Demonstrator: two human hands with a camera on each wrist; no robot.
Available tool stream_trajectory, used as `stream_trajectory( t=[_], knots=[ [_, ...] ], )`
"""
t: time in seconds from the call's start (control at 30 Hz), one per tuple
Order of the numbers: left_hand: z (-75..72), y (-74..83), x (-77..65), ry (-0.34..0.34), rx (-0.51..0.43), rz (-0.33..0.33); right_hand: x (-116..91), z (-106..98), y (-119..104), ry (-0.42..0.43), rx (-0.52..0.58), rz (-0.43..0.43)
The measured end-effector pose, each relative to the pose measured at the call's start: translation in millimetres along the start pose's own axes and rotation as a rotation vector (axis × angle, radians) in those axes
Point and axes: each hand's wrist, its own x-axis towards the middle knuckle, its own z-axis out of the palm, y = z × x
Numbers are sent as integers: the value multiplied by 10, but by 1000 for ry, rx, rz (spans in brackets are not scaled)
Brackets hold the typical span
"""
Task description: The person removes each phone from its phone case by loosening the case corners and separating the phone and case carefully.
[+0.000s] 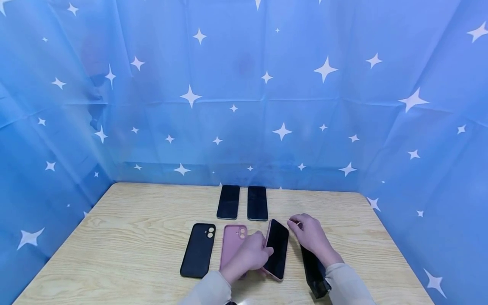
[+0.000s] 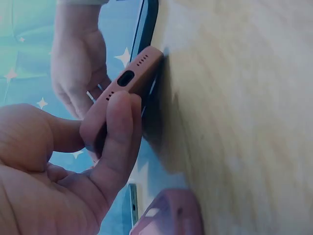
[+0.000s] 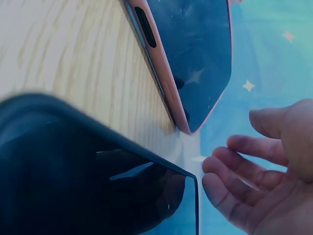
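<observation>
My left hand (image 1: 250, 253) pinches a phone in a pink case (image 1: 279, 249) by its lower left side, with the dark screen up. In the left wrist view the thumb and fingers (image 2: 120, 125) grip the case's bottom end, beside the charging opening, and the phone is tilted off the table. My right hand (image 1: 310, 235) hovers just right of that phone's top end, holding nothing, its fingers loosely bent. Below the right hand lies a dark-screened phone with a dark rim (image 3: 98, 186), partly hidden by the wrist in the head view.
An empty pink case (image 1: 230, 243) lies left of the held phone, partly covered by my left arm. Further left is an empty black case (image 1: 197, 250). At the table's back edge lie two dark phones (image 1: 228, 202), before a blue star-patterned curtain (image 1: 236, 84).
</observation>
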Motion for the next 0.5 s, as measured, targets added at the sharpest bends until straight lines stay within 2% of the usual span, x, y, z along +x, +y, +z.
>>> stream_trajectory(
  t=[0.07,0.27,0.37,0.43,0.5],
  knots=[
    [-40,2,-2,8,-6,6,-7,-3,-1,-2,7,10],
    [-176,8,13,60,66,26,-14,-1,-20,3,42,24],
    [-254,21,25,78,42,38,8,-6,-57,2,60,26],
    [-305,33,30,101,34,42,37,-16,-95,0,89,37],
    [-352,39,34,139,72,51,73,-25,-146,-8,145,55]
  ],
)
